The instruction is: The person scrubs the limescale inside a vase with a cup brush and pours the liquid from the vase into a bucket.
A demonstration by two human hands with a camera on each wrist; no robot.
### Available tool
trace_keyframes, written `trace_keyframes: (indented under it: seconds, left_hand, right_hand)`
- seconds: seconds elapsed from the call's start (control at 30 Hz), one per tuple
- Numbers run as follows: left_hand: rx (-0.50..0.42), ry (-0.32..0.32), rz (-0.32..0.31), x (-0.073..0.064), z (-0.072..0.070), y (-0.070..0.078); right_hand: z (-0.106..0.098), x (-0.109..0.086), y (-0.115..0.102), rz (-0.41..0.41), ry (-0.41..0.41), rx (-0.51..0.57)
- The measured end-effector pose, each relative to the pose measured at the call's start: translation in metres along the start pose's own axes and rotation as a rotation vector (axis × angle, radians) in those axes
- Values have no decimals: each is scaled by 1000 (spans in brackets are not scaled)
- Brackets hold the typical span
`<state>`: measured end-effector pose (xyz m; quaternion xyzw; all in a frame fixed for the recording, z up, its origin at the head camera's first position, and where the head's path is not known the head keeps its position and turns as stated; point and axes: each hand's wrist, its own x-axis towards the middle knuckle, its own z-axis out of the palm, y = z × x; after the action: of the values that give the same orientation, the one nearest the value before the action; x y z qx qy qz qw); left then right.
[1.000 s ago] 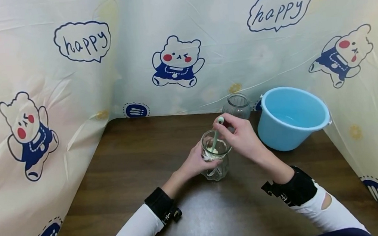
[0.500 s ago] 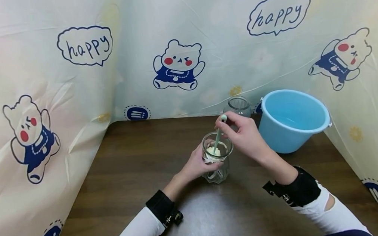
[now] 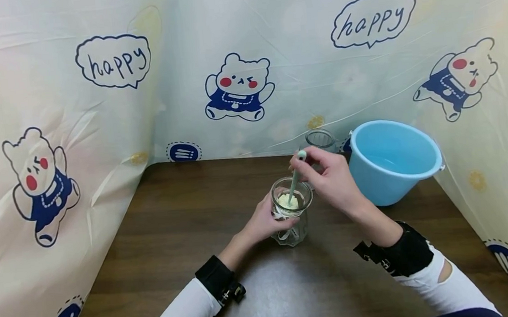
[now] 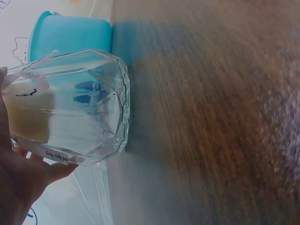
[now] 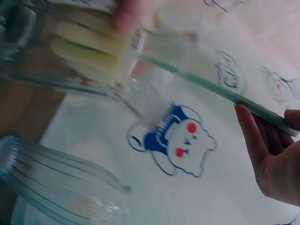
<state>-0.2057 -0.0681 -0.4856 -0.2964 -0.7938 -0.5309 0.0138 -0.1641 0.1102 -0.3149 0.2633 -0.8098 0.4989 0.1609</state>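
Note:
In the head view, my left hand (image 3: 264, 220) grips a clear glass jar (image 3: 300, 230) around its neck, where a white printed ribbon is tied. Into the jar's mouth goes a sponge bottle brush with a slim green handle (image 3: 294, 181) and a pale yellow sponge head (image 3: 287, 201). My right hand (image 3: 328, 179) pinches the handle near its top, above the rim. Through the glass, the left wrist view shows the sponge (image 4: 30, 115) in the ribbon end of the jar, apart from its base. The right wrist view shows the handle (image 5: 211, 86) running into the sponge.
A second glass jar (image 3: 320, 138) stands at the back of the brown wooden table (image 3: 185, 200), partly behind my right hand. To its right is a light blue bucket (image 3: 374, 188). A curtain printed with cartoon bears (image 3: 239, 92) rises around the table's back and sides.
My right hand and the top of the brush handle have shifted slightly right and up. More of the sponge shows in the jar's mouth. My left hand keeps its grip on the jar.

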Motion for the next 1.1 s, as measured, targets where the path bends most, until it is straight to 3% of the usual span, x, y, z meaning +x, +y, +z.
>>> trace_keyframes:
  seconds: [0.07,0.13,0.43,0.63,0.8,0.93,1.1]
  left_hand:
    - [4,4,-14,-1,0,1]
    - [6,6,-21,-1,0,1]
    - [-5,-15,-32,0,0,0]
    - [0,3,-28,1,0,0]
    - [8,13,1,0,-2,5]
    - [-9,12,20,-4,-7,20]
    - [-31,-4,-9,-7,-11,37]
  right_hand:
    - [-3,2,-11,1,9,7]
    - [-2,2,-9,13,-4,17]
    - [11,-9,-10,116,-149,2]
    - [2,-1,3,89,-87,-6]
    - [1,4,1,118,-64,27]
    - [7,-3,-8,135,-94,13]
    - [14,-9,-12,152,-164,8]
